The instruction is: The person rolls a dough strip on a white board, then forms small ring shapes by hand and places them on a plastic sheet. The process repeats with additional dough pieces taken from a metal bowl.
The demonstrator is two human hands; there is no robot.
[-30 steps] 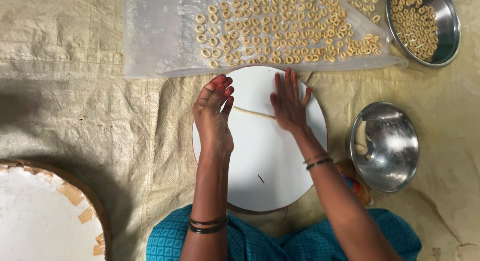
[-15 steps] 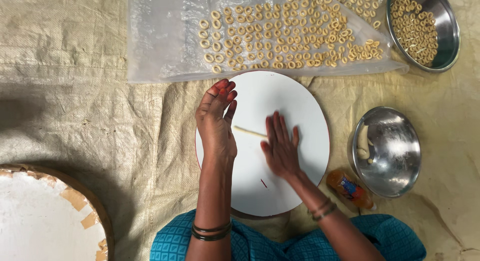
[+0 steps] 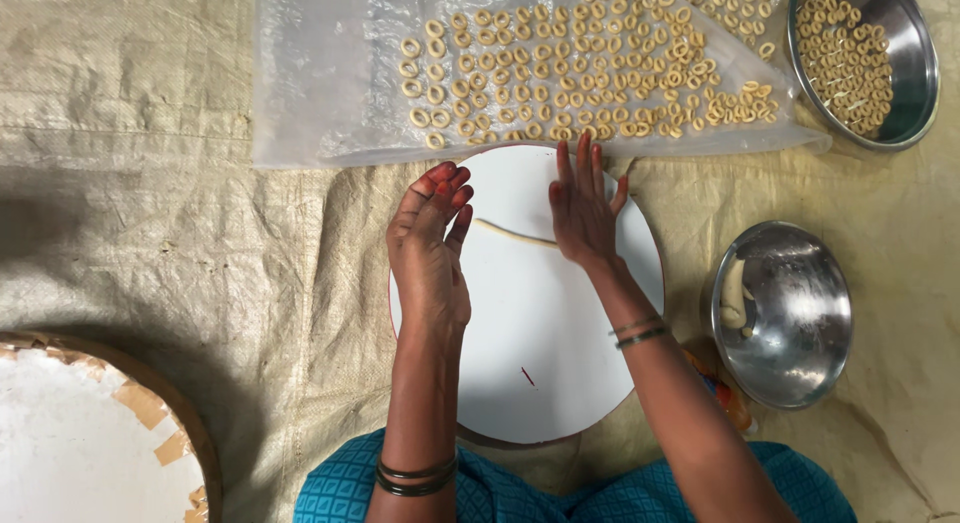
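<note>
Woven sacking [image 3: 150, 213] covers the floor where the person sits, and on it lies a round white board [image 3: 540, 353] with a thin strand of pale dough [image 3: 515, 233] stretched across its upper half. The right hand [image 3: 582, 208] lies flat and open, palm down, over the right end of the strand, fingers pointing up toward the board's far edge; it grips nothing, only presses. The left hand [image 3: 430, 248] is held on edge just beside the strand's left end, fingers together and loosely extended, closed on nothing. Whether its fingertips touch the dough I cannot tell. The strand looks soft and very light, no stiffer than a noodle; I would judge it stretches or snaps if pulled and flattens under hard pressure, so it wants an even, gentle palm rather than a pinch, and lifting would best be done near an end with the rest supported. Beyond the board a clear plastic sheet [image 3: 320, 93] is spread, covered with many small dough rings [image 3: 580, 73] lying close together. A steel bowl [image 3: 915, 63] at the upper right holds more such rings, and a second steel bowl [image 3: 790, 333] just right of the board holds a few short pieces of dough. At the lower left, part of a round, brown-rimmed tray [image 3: 80, 443] shows. Dark bangles sit on both wrists.
</note>
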